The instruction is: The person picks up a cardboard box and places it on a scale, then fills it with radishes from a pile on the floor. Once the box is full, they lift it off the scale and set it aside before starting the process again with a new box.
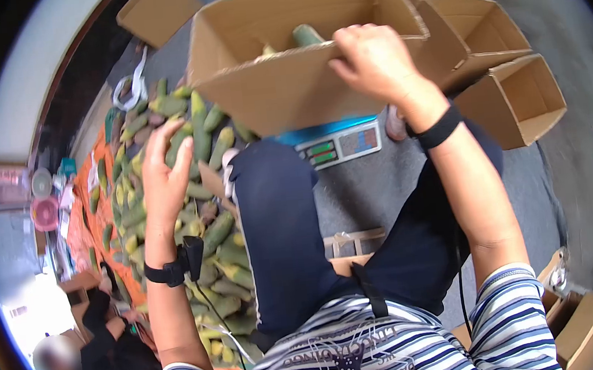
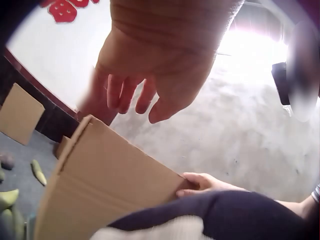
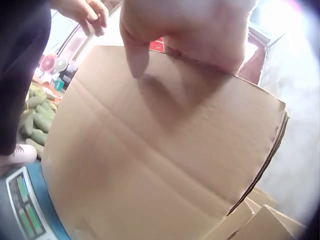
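Note:
A large cardboard box (image 1: pixel 287 89) stands on a blue-topped scale (image 1: pixel 342 145), a green vegetable (image 1: pixel 307 35) showing inside. My right hand (image 1: pixel 379 59) grips the box's near top edge toward its right side; in the right wrist view that hand (image 3: pixel 185 35) has its thumb against the outer wall (image 3: pixel 150 140). My left hand (image 1: pixel 164 169) is raised over the vegetable pile (image 1: pixel 211 264), holding nothing, its fingers loosely bent. The left wrist view has this hand (image 2: pixel 155 65) above and apart from the box (image 2: pixel 115 175).
Empty cardboard boxes (image 1: pixel 485 28) stand at the right, and a flat cardboard piece (image 1: pixel 158 13) lies at the upper left. A person in black (image 1: pixel 124 358) is at the lower left, by an orange sheet (image 1: pixel 97 158). More cardboard (image 1: pixel 585 328) is at the lower right.

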`<state>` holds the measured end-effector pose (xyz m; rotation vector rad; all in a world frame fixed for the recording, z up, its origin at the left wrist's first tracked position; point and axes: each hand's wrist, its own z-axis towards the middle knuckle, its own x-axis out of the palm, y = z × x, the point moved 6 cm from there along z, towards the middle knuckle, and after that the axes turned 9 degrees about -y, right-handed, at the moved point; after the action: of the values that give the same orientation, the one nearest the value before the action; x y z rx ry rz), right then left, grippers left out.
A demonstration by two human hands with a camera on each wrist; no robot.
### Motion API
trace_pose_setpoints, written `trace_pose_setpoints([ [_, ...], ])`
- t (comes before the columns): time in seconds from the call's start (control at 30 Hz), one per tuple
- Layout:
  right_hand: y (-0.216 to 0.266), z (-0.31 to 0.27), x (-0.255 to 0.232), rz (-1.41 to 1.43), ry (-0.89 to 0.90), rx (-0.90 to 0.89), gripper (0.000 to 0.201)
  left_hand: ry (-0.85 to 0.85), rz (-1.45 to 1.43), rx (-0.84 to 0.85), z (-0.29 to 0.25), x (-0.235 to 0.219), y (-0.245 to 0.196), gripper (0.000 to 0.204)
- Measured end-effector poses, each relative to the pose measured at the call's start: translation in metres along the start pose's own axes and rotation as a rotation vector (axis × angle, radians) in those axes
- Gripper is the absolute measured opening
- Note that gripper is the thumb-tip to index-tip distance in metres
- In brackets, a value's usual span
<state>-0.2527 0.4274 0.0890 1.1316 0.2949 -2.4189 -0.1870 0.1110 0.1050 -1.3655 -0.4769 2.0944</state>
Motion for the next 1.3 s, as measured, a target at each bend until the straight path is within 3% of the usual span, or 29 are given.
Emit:
trace_pose_setpoints([
  [0.1, 0.001, -0.001, 0.0, 0.011, 0.001, -0.028, 0.026, 0.126, -0.209, -0.424, -0.104, -0.001, 0.128, 0.027],
  [0.17, 0.003, -0.002, 0.0, 0.018, -0.027, -0.041, 0.028, 0.321, -0.07, -0.602, -0.194, -0.003, 0.206, 0.027],
  [0.2, 0.003, -0.002, 0.001, 0.013, -0.029, -0.042, 0.028, 0.32, 0.025, -0.679, -0.24, -0.007, 0.235, 0.025],
  [0.3, 0.004, 0.0, 0.0, -0.009, -0.012, -0.042, 0.028, 0.364, 0.219, -0.865, -0.345, -0.013, 0.262, 0.023],
  [0.4, 0.004, 0.001, 0.004, -0.034, 0.022, -0.025, 0.03, 0.485, 0.204, -1.037, -0.395, -0.006, 0.246, 0.028],
  [0.47, 0.004, 0.002, 0.005, -0.03, 0.053, -0.012, 0.032, 0.417, 0.2, -1.082, -0.422, 0.006, 0.262, 0.029],
  [0.57, 0.005, 0.004, 0.005, -0.056, 0.053, -0.001, 0.032, 0.346, 0.246, -1.051, -0.417, 0.021, 0.263, 0.036],
  [0.63, 0.007, 0.005, 0.005, -0.049, 0.054, -0.004, 0.033, 0.346, 0.292, -0.862, -0.384, 0.038, 0.247, 0.049],
  [0.77, 0.007, 0.005, 0.007, -0.083, 0.122, 0.044, 0.034, 0.386, 0.148, -0.84, -0.344, 0.076, 0.229, 0.064],
  [0.83, 0.006, 0.006, 0.008, -0.086, 0.122, 0.041, 0.035, 0.537, 0.188, -0.905, -0.339, 0.098, 0.23, 0.072],
  [0.97, 0.006, 0.006, 0.009, -0.101, 0.118, 0.036, 0.036, 0.602, 0.267, -0.937, -0.339, 0.123, 0.237, 0.072],
  [1.03, 0.007, 0.006, 0.008, -0.103, 0.086, 0.013, 0.036, 0.504, 0.196, -0.994, -0.349, 0.126, 0.249, 0.07],
  [1.1, 0.008, 0.008, 0.006, -0.079, 0.053, -0.011, 0.034, 0.438, 0.158, -0.933, -0.352, 0.124, 0.251, 0.066],
  [1.17, 0.007, 0.006, 0.006, -0.077, 0.013, -0.022, 0.032, 0.434, 0.122, -0.885, -0.352, 0.116, 0.24, 0.062],
  [1.23, 0.01, 0.007, 0.002, -0.087, 0.001, -0.013, 0.03, 0.297, 0.011, -0.776, -0.346, 0.099, 0.22, 0.057],
  [1.3, 0.011, 0.007, -0.001, -0.072, -0.006, -0.009, 0.03, 0.16, -0.113, -0.82, -0.33, 0.076, 0.2, 0.052],
])
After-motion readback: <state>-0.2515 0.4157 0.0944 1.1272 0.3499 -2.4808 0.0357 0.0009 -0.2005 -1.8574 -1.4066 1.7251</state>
